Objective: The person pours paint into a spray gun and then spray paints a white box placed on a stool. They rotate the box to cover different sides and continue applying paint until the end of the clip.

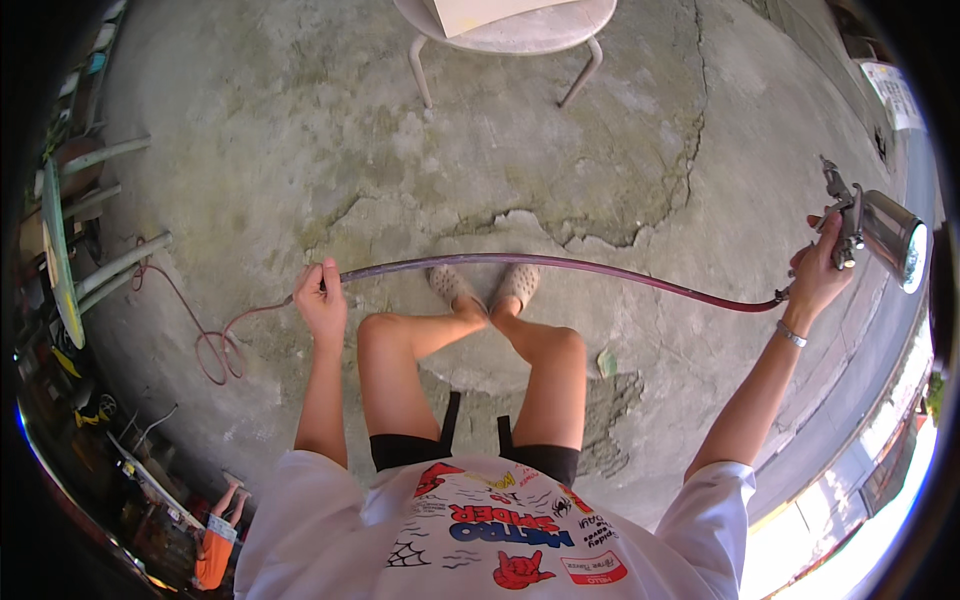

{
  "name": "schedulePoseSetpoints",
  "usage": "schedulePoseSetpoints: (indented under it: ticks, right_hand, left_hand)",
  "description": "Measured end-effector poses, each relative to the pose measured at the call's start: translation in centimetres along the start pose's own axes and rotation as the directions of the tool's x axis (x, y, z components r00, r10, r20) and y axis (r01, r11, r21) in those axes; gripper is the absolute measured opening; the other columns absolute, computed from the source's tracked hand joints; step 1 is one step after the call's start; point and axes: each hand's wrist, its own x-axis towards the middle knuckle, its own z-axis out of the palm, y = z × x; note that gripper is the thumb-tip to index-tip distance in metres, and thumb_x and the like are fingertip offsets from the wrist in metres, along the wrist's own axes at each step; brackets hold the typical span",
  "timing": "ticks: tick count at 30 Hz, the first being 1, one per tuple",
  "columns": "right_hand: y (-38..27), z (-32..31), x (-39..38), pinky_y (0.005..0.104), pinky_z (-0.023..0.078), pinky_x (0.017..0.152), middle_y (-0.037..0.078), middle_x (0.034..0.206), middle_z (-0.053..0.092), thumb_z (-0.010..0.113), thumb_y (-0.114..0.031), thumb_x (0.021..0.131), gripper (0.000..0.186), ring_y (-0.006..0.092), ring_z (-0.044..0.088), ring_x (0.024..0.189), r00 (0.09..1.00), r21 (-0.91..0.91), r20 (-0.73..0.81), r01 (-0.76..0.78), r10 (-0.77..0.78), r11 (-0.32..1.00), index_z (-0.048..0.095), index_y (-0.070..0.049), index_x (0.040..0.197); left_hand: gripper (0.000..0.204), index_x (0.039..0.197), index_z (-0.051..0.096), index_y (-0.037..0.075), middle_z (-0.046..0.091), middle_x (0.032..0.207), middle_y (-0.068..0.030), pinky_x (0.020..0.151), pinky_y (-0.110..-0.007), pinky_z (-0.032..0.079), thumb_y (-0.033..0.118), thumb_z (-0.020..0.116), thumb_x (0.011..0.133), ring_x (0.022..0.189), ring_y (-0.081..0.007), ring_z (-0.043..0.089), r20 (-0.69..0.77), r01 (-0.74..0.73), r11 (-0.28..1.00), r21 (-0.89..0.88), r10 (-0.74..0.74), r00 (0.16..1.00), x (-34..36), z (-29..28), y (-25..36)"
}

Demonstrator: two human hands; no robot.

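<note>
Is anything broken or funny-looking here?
Yes, the floor looks damaged: a jagged crack runs from the top right to just beyond the shoes, and a rough patch shows beside the right leg. The hose also curls into a loop left of the left hand instead of lying straight.

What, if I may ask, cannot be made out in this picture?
In the head view:
The spray gun handle: mostly covered by the right grip.
The hose inside the left grip: hidden by that hand.
The board and round white stool: cut off by the top edge.
Clutter along the left rim: too dark and small to identify.
</note>
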Motion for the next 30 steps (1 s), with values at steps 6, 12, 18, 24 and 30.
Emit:
schedulePoseSetpoints:
  ticks: [6, 12, 18, 24, 30]
  right_hand:
    - [3.6, 9.1, 3.2, 0.025, 0.034, 0.039, 0.005, 0.085, 0.076, 0.062, -0.032, 0.105, 0.035, 0.0066, 0.05, 0.042, 0.994, 0.036, -0.093, 0.059, -0.055, 0.998, 0.075, 0.0, 0.106]
    - [5.7, 18.0, 0.2, 0.0256, 0.034, 0.039, 0.006, 0.085, 0.076, 0.063, -0.036, 0.104, 0.038, 0.0063, 0.05, 0.041, 0.992, 0.185, -0.098, 0.094, -0.076, 0.978, 0.075, 0.0, 0.104]
    - [5.5, 25.4, -7.7, 0.0269, 0.033, 0.041, 0.0, 0.051, 0.055, 0.068, -0.038, 0.102, 0.044, 0.0069, 0.048, 0.04, 0.997, 0.245, -0.077, -0.007, 0.026, 0.969, 0.076, 0.001, 0.084]
    - [7.5, 28.6, -10.9, 0.0262, 0.041, 0.053, 0.003, 0.068, 0.067, 0.069, -0.032, 0.102, 0.037, 0.0049, 0.054, 0.059, 0.996, 0.216, 0.085, -0.031, 0.013, 0.976, 0.076, 0.004, 0.094]
    - [8.9, 27.7, -12.4, 0.0265, 0.043, 0.056, 0.004, 0.074, 0.07, 0.069, -0.03, 0.102, 0.034, 0.0044, 0.055, 0.062, 0.99, 0.243, 0.134, -0.079, 0.047, 0.967, 0.074, 0.004, 0.101]
  left_hand:
    - [0.035, 0.069, 0.048, -0.002, 0.045, 0.064, -0.0117, 0.059, -0.039, 0.033, 0.01, 0.064, 0.098, 0.061, -0.0264, 0.042, -0.193, -0.265, 0.962, 0.065, 0.272, 0.943, 7.1, 6.0, -2.6]
    - [0.034, 0.096, 0.068, 0.0, 0.066, 0.094, -0.0151, 0.079, -0.04, 0.047, 0.034, 0.065, 0.101, 0.089, -0.031, 0.062, 0.401, 0.09, 0.925, 0.368, -0.245, 0.883, 12.5, 11.8, -6.6]
    - [0.068, 0.156, 0.045, 0.016, 0.035, 0.165, -0.0104, 0.124, -0.048, 0.029, 0.048, 0.064, 0.098, 0.154, -0.031, 0.029, 0.292, -0.705, 0.574, 0.415, 0.65, 0.701, 17.3, 22.0, -0.3]
    - [0.083, 0.163, 0.028, 0.01, 0.026, 0.17, -0.0084, 0.126, -0.044, 0.022, 0.062, 0.05, 0.101, 0.157, -0.0264, 0.021, 0.421, -0.814, 0.011, 0.58, 0.852, 0.311, 24.6, 25.6, 13.7]
    - [0.077, 0.12, 0.072, -0.001, 0.045, 0.156, -0.02, 0.123, -0.044, 0.031, 0.068, 0.044, 0.099, 0.143, -0.0243, 0.047, 0.671, -0.665, -0.201, 0.719, 0.451, 0.589, 21.0, 19.6, 11.0]
